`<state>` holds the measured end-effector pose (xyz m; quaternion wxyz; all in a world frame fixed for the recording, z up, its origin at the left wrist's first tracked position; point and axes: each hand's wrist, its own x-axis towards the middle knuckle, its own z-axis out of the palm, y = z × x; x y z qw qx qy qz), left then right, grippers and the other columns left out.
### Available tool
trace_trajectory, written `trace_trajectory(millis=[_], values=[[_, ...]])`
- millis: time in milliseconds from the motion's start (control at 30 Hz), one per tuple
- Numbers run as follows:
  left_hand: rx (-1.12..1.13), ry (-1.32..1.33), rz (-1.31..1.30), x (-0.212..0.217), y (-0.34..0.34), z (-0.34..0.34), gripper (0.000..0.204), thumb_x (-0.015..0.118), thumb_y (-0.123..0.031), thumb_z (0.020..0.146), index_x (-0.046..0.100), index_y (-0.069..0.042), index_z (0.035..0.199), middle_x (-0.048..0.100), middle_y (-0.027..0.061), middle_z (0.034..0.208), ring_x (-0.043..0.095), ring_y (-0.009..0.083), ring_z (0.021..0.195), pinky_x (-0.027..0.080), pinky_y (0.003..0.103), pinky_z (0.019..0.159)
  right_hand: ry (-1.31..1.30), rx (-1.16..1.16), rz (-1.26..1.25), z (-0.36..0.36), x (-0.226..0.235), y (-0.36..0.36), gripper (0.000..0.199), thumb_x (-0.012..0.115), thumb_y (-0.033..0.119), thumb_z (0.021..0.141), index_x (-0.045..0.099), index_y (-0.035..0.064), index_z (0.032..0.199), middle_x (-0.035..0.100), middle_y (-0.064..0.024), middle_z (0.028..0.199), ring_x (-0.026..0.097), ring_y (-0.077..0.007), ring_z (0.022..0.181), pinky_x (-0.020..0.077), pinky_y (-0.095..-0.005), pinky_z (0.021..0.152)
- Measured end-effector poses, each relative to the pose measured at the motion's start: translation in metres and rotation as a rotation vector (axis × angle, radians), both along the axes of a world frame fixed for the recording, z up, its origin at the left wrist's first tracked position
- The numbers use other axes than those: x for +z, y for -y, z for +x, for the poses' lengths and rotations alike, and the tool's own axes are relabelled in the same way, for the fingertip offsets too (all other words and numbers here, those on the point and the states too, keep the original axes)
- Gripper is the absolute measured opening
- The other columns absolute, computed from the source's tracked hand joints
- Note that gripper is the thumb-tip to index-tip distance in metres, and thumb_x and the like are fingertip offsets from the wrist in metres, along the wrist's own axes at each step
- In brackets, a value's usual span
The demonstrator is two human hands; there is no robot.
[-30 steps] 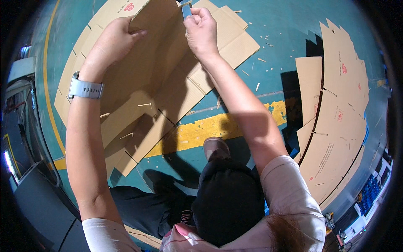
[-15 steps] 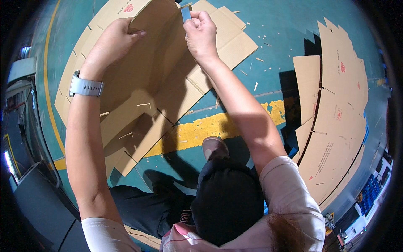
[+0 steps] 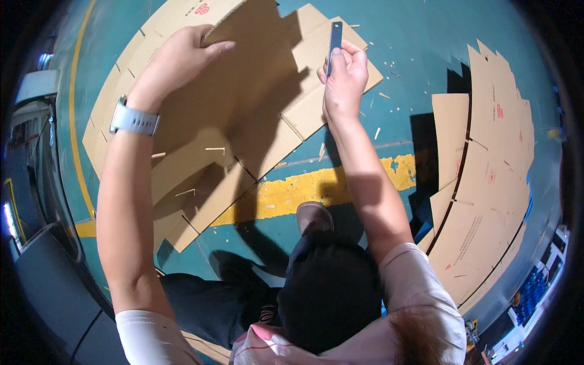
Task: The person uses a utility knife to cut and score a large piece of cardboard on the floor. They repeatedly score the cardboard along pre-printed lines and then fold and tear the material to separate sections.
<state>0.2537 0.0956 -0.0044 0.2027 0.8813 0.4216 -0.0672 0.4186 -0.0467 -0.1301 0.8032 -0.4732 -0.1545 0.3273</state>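
Observation:
In the head view, my left hand [image 3: 179, 64], with a grey watch on the wrist, grips the edge of a raised brown cardboard sheet [image 3: 249, 67]. Its thumb lies on the inner face and the fingers go out of sight behind the edge. The sheet slants over a stack of flat die-cut cardboard [image 3: 322, 100] on the floor. To the right of the raised sheet, my right hand [image 3: 345, 82] is closed around a narrow flat dark blue-grey tool [image 3: 335, 42], which points away from me and has a small hole near its far end. The tool touches no cardboard.
On the right stands another stack of printed cardboard sheets [image 3: 486, 164]. Small cardboard scraps [image 3: 384, 95] litter the green floor. A worn yellow stripe [image 3: 286, 194] crosses in front of my shoe [image 3: 314, 217]. Grey equipment [image 3: 58, 298] stands at the lower left.
My right hand has moved right and slightly nearer, away from the raised sheet, with the tool still in it. My left hand keeps its grip and has shifted slightly right in view.

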Motion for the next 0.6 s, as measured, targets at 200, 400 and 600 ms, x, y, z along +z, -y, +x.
trace_trajectory(millis=[200,400,600], values=[[0.087,-0.061,-0.079,0.019,0.024,-0.11,0.035,0.065,-0.028,0.089,0.054,0.005,0.095,0.051,0.0119,0.068,0.043,0.0116,0.067,0.041,0.031,0.062,0.274,-0.014,0.137,-0.011,0.048,-0.027,0.018,0.051,0.007,0.095,0.043,0.0001,0.11,0.055,-0.0008,0.074,0.045,-0.0031,0.056,0.0355,-0.0176,0.049],[0.066,0.091,-0.092,0.016,0.041,-0.191,0.028,0.062,-0.023,0.09,0.053,0.002,0.098,0.053,0.0177,0.071,0.043,0.0212,0.064,0.044,0.034,0.065,1.006,0.393,0.149,-0.112,0.043,0.044,0.029,0.061,-0.001,0.081,0.053,-0.001,0.11,0.063,-0.0115,0.082,0.055,-0.0143,0.055,0.0453,-0.0276,0.049],[0.082,0.195,0.061,-0.011,0.048,-0.194,0.03,0.062,-0.027,0.09,0.057,0.001,0.099,0.056,0.0179,0.072,0.051,0.0249,0.063,0.045,0.035,0.062,1.42,0.474,0.223,-0.178,0.03,0.024,0.026,0.062,0.001,0.073,0.051,0.002,0.097,0.052,-0.0082,0.063,0.058,-0.0238,0.059,0.0471,-0.0353,0.049]])
